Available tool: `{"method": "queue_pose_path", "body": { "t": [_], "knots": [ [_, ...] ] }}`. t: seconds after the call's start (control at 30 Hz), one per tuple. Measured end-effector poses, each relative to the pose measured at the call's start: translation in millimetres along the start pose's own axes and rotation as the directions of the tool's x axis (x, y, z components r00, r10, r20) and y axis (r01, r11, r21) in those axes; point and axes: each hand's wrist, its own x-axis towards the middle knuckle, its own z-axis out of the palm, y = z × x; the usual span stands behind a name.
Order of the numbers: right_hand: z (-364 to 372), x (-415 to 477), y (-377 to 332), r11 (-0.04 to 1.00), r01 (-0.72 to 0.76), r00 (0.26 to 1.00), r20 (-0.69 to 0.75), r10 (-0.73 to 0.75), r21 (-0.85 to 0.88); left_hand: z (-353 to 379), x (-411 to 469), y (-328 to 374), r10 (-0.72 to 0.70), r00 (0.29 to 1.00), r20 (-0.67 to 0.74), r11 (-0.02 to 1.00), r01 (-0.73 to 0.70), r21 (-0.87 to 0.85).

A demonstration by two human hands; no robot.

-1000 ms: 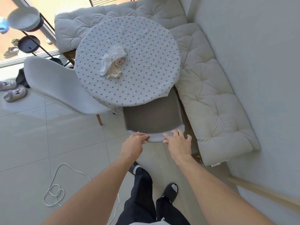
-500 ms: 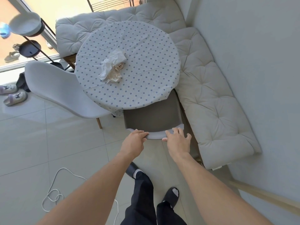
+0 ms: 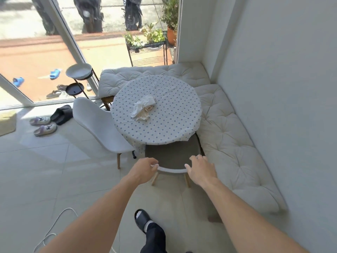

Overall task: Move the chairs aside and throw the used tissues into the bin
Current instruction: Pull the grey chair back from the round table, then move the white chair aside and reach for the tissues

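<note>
A white shell chair (image 3: 173, 159) with wooden legs stands right in front of me, its seat tucked under the round table (image 3: 175, 123). My left hand (image 3: 144, 169) grips the left end of its back rim and my right hand (image 3: 200, 170) grips the right end. A second white chair (image 3: 98, 126) stands at the table's left side. Crumpled used tissues (image 3: 143, 108) lie in a heap on the dotted tablecloth, left of centre. No bin is in view.
A cream cushioned corner bench (image 3: 235, 148) runs behind and right of the table along the wall. Slippers (image 3: 44, 125) and a two-tier stand (image 3: 78, 79) sit by the glass door at left. A white cable (image 3: 54, 227) loops on the tiled floor near my feet.
The view has pulled back and lifted, showing the glass door and outside. Both hands stay on the chair's back rim; its rear legs now show.
</note>
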Motion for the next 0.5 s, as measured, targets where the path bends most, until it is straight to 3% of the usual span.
{"method": "queue_pose_path", "body": {
  "t": [0.27, 0.5],
  "knots": [
    [-62.4, -32.7, -31.0, 0.981, 0.192, 0.973, -0.132, -0.188, 0.024, -72.1, -91.3, 11.8, -0.028, 0.947, -0.320, 0.996, -0.001, -0.088],
    [-88.9, -49.4, -90.6, 0.939, 0.343, 0.925, -0.176, -0.336, 0.011, -117.1, -168.9, -31.1, -0.139, 0.888, -0.439, 0.985, 0.079, -0.153]
  ]
}}
